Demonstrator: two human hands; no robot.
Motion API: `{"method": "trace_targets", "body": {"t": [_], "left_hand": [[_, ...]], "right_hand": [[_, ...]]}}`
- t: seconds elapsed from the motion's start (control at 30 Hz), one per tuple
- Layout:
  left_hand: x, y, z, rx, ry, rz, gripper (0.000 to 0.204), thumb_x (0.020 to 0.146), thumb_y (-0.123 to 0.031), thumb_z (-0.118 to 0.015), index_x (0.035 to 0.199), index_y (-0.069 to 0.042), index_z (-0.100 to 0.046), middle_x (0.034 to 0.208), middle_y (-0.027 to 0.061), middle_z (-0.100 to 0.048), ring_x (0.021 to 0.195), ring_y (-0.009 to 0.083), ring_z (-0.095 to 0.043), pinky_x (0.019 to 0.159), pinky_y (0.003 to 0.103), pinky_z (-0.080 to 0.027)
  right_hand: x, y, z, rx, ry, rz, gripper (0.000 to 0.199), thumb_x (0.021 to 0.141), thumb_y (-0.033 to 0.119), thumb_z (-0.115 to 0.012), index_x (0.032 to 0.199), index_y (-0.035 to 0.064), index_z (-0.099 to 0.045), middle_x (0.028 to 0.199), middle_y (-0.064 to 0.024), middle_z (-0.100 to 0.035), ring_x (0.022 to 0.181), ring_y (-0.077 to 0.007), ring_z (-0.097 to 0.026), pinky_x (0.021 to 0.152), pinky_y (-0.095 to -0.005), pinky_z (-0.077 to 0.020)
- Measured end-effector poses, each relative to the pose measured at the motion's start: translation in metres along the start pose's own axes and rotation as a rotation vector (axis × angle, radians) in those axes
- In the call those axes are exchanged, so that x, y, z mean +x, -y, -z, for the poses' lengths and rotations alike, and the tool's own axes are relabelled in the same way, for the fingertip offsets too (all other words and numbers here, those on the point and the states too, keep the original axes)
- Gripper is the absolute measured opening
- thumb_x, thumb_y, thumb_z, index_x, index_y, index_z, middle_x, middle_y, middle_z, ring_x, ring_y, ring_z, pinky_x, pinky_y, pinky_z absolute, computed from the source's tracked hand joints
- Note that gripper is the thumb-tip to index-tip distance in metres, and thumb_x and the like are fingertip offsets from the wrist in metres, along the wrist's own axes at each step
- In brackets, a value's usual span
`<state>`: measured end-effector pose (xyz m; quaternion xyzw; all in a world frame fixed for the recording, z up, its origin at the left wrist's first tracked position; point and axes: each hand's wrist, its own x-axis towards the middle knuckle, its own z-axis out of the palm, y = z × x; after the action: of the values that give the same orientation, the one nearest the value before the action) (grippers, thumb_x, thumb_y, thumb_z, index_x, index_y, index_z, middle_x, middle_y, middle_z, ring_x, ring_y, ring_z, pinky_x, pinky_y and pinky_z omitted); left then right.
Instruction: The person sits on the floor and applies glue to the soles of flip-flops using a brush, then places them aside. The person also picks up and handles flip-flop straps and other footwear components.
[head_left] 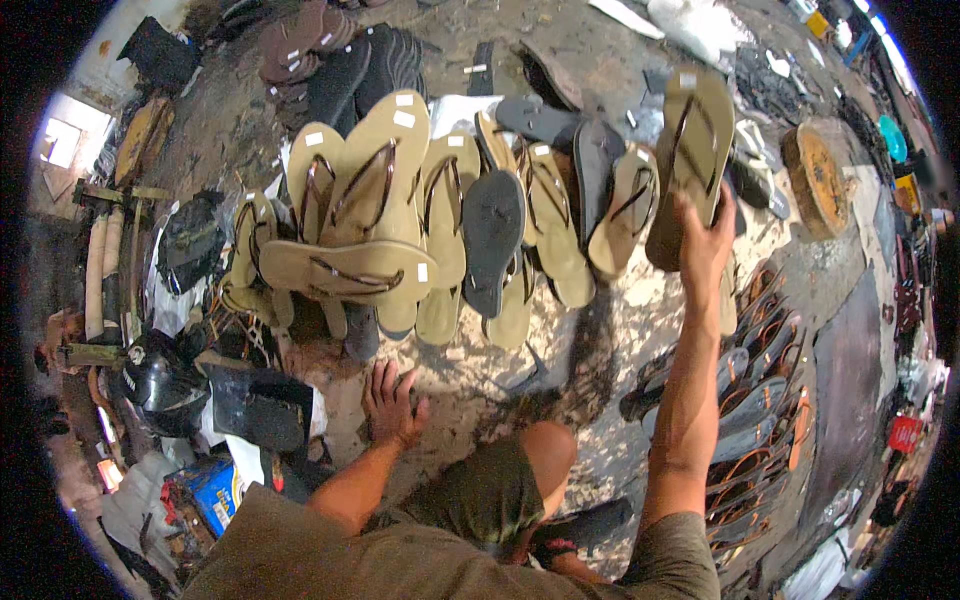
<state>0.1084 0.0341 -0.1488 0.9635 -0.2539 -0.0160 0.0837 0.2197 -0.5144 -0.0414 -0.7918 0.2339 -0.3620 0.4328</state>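
My right hand (708, 235), reaching far out to the right, grips a tan flip-flop (688, 150) with a dark shiny strap by its lower end. A darker sole edge shows along its left side; whether that is a second one I cannot tell. My left hand (395, 408) rests with spread fingers on the patchy floor, holding nothing. Beyond it stretches a row of tan flip-flops, several with white stickers. One flip-flop (345, 271) lies crosswise over others at the left of the row. In the middle, a dark grey sole (494, 232) lies on top.
Dark soles (365, 75) are piled behind the row. Dark sandals with orange-brown straps (755, 400) lie to the right of my right forearm. A round wooden block (815, 180) stands at the far right. A shiny black rounded object (165, 385) and a blue package (212, 495) sit at left.
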Motion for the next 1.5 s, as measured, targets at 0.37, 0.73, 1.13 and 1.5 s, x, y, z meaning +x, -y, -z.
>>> {"method": "trace_targets", "body": {"t": [0.37,0.73,1.13,1.5], "left_hand": [[0.003,0.021,-0.033,0.007,-0.201,-0.154,0.055,0.103,-0.046,-0.046,0.144,-0.01,-0.046,0.151,0.0196,-0.039,0.143,0.0445,-0.036,0.116,0.061,-0.026],[0.004,-0.007,-0.005,0.012,-0.079,-0.073,0.053,0.103,-0.044,-0.045,0.143,-0.01,-0.044,0.152,0.0204,-0.037,0.147,0.0436,-0.029,0.119,0.061,-0.023],[0.007,0.006,-0.008,0.034,-0.131,-0.077,0.053,0.101,-0.044,-0.048,0.142,-0.012,-0.047,0.152,0.0199,-0.039,0.146,0.0454,-0.032,0.118,0.062,-0.023],[0.002,0.008,-0.022,0.099,-0.009,-0.04,0.056,0.099,-0.047,-0.047,0.142,-0.011,-0.051,0.156,0.0202,-0.038,0.146,0.0446,-0.032,0.118,0.062,-0.022]], "right_hand": [[-0.078,0.074,-0.109,-0.252,0.728,-0.305,0.09,0.088,0.049,-0.072,0.154,-0.0005,-0.035,0.141,-0.0336,-0.054,0.134,-0.0439,-0.051,0.112,-0.0464,-0.041],[-0.035,-0.102,0.103,-1.137,0.384,-0.432,0.108,0.077,0.046,-0.083,0.159,0.0114,-0.023,0.135,-0.028,-0.06,0.123,-0.0451,-0.059,0.106,-0.0567,-0.0429],[-0.04,0.11,-0.02,0.231,0.324,-0.281,0.088,0.09,0.041,-0.071,0.161,0.0166,-0.024,0.138,-0.0133,-0.053,0.118,-0.0267,-0.057,0.098,-0.0431,-0.0476],[0.088,-0.1,-0.016,-0.498,-0.048,0.093,0.08,0.081,0.041,-0.084,0.14,-0.0029,-0.052,0.138,-0.0285,-0.054,0.129,-0.0407,-0.052,0.111,-0.0465,-0.041]]}}
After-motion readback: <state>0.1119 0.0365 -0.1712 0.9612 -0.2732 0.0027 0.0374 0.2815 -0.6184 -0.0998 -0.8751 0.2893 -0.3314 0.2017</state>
